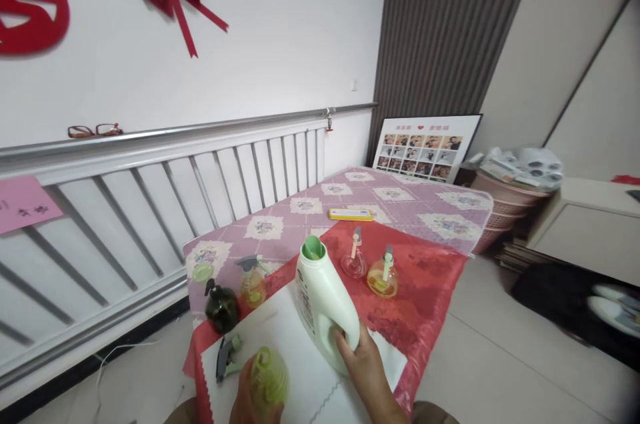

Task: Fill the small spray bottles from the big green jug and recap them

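Observation:
My right hand (367,367) grips the handle of a large white detergent jug (323,301), which is tilted with its open green spout pointing up and away. My left hand (250,397) is wrapped round a small yellow-green ribbed bottle (270,377) at the bottom edge of the view. Both are over a white cloth (280,331) on the red table cover (425,291). A grey and green spray-trigger head (227,354) lies loose on the cloth, just left of my left hand.
On the table stand a dark round pump bottle (221,307), an amber spray bottle (253,284), a green cap (203,271), two small round glass spray bottles (354,261) (383,276) and a yellow case (351,214). A white railing runs along the left. Pink baskets and a photo board stand behind.

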The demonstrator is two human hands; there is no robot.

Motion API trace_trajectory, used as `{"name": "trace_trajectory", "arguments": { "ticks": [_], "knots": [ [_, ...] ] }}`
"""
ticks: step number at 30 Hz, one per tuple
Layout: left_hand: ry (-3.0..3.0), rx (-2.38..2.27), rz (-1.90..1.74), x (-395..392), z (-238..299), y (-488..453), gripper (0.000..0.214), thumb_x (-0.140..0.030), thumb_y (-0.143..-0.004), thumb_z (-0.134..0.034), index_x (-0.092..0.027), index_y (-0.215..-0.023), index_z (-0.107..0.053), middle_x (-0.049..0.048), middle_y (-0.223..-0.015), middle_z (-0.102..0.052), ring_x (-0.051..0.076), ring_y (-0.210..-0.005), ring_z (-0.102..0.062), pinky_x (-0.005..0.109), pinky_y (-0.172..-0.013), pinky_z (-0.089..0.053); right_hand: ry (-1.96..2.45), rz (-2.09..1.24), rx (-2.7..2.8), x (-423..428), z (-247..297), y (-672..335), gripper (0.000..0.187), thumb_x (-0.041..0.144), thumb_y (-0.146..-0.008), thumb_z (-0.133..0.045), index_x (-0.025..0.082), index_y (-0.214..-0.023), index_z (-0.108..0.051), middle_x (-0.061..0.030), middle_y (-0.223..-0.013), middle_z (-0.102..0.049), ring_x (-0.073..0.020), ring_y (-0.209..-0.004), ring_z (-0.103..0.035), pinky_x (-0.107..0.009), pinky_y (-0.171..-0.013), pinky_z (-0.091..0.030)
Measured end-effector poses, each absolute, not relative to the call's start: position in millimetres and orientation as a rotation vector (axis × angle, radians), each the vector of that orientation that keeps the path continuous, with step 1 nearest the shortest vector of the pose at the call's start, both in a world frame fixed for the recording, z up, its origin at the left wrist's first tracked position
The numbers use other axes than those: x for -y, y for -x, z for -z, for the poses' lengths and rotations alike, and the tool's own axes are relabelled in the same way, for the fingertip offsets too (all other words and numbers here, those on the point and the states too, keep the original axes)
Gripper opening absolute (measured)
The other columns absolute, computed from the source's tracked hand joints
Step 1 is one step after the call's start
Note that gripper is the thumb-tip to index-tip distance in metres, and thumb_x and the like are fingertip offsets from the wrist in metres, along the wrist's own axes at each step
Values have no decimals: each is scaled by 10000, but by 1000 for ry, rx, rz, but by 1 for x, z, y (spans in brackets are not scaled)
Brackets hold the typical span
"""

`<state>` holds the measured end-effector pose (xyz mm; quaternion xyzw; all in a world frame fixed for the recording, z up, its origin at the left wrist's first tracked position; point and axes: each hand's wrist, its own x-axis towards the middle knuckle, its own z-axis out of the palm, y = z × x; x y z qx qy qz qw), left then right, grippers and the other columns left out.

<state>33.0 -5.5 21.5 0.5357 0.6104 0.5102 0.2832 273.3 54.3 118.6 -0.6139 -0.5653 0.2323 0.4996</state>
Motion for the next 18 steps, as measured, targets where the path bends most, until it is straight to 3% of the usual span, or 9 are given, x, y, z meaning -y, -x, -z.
{"name": "trace_trajectory", "arguments": {
  "ticks": [11, 18],
  "knots": [
    [-1473, -1672, -1176, -26, -56, -56, 854, -263, -636, -631, -171, -1380, -222, 140, -1374, -470, 290, -1268, -457, 416, -1076, -374, 1523, -598, 1329, -56, -126, -273, 328, 495, -718, -587, 200, -863, -579, -52, -733, -701, -230, -683, -651, -308, -632, -526],
    [-1565, -1685, -1145, -34, -50, -61, 849, -231, -649, -626, -117, -1397, -241, 167, -1439, -383, 281, -1345, -356, 408, -1133, -289, 1538, -658, 1314, -54, -134, -273, 332, 488, -684, -626, 200, -848, -603, -40, -736, -694, -238, -718, -650, -323, -663, -522]
  ]
}}
